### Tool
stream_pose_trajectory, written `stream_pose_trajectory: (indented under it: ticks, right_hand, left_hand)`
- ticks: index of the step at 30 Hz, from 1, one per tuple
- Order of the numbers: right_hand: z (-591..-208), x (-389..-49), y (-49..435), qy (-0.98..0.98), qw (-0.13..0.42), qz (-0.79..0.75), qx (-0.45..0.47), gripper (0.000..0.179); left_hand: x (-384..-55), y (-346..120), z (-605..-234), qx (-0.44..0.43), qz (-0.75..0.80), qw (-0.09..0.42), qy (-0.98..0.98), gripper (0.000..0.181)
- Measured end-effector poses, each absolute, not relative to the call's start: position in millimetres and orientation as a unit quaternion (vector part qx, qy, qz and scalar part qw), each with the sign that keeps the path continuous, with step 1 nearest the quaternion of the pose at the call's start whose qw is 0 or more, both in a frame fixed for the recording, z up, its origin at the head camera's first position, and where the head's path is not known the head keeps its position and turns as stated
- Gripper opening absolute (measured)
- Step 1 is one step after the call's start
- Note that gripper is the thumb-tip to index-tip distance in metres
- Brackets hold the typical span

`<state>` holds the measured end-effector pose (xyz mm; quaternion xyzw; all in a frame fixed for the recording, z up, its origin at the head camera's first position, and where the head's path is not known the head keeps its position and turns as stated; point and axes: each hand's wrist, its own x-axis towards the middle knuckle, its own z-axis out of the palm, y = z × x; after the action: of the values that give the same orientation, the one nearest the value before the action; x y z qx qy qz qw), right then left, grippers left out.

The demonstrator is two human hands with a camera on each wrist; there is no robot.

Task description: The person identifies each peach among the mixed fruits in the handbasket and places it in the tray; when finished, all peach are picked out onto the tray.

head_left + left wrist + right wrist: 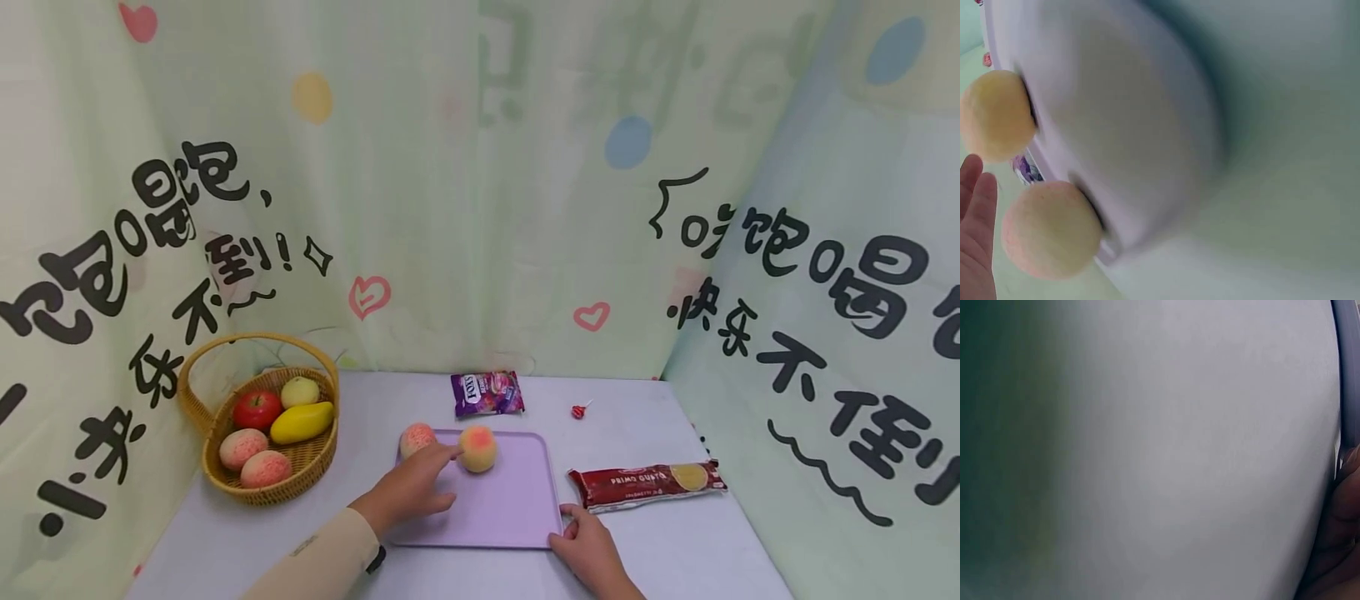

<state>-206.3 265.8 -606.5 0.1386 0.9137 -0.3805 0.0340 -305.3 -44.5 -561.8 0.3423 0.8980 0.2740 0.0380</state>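
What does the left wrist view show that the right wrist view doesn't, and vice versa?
Only the left wrist view: the left hand, with fingertips close to the yellow peach; the pink peach; part of the purple packet; and the small red lollipop.

Only the right wrist view: part of the right hand, by the tray's edge at the picture's right side.

Both: part of the tray, just a strip of it in the right wrist view.

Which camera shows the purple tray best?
The head view: most of the purple tray shows clearly, partly behind the left hand. The left wrist view has it close but blurred; the right wrist view, only a strip of edge.
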Motion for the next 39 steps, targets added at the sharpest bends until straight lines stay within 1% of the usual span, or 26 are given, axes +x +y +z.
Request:
stream_pose_trajectory:
  ticks: [6, 9, 11, 14, 17, 23, 31, 39]
  right_hand:
    - [-606.4, -205.6, 265.6, 0.916, 0.026, -0.379, 0.129, 0.056]
    - [-607.1, -205.7, 265.7, 0.916, 0.028, -0.378, 0.132, 0.056]
    - [-608.4, -205.6, 265.3, 0.915, 0.031, -0.378, 0.135, 0.056]
    - [-609.9, -205.2, 264.5, 0.916, 0.029, -0.378, 0.134, 0.056]
    - [-610.6, -204.9, 264.0, 0.916, 0.028, -0.379, 0.131, 0.056]
    - [-608.7, -206.3, 265.7, 0.915, 0.037, -0.377, 0.140, 0.058]
    - [-606.6, -207.1, 265.7, 0.916, 0.033, -0.376, 0.137, 0.058]
    - [-607.6, -204.9, 265.4, 0.917, 0.034, -0.375, 0.134, 0.058]
  left_hand:
    - [-294.0, -65.9, -563.8, 0.328, 0.285, 0.044, 0.900, 0.067]
    - [-289.0, -75.3, -562.9, 0.321, 0.280, 0.038, 0.904, 0.070]
    - [-285.4, -82.7, -560.8, 0.318, 0.281, 0.027, 0.905, 0.072]
    - [-281.2, -94.4, -558.6, 0.310, 0.281, -0.003, 0.908, 0.074]
    - [-278.9, -104.4, -554.3, 0.293, 0.286, -0.023, 0.912, 0.073]
    - [-280.0, -119.8, -542.3, 0.256, 0.286, -0.032, 0.923, 0.073]
    - [-284.7, -138.7, -526.2, 0.223, 0.283, -0.076, 0.930, 0.072]
    - [-291.6, -160.9, -516.3, 0.189, 0.287, -0.066, 0.937, 0.079]
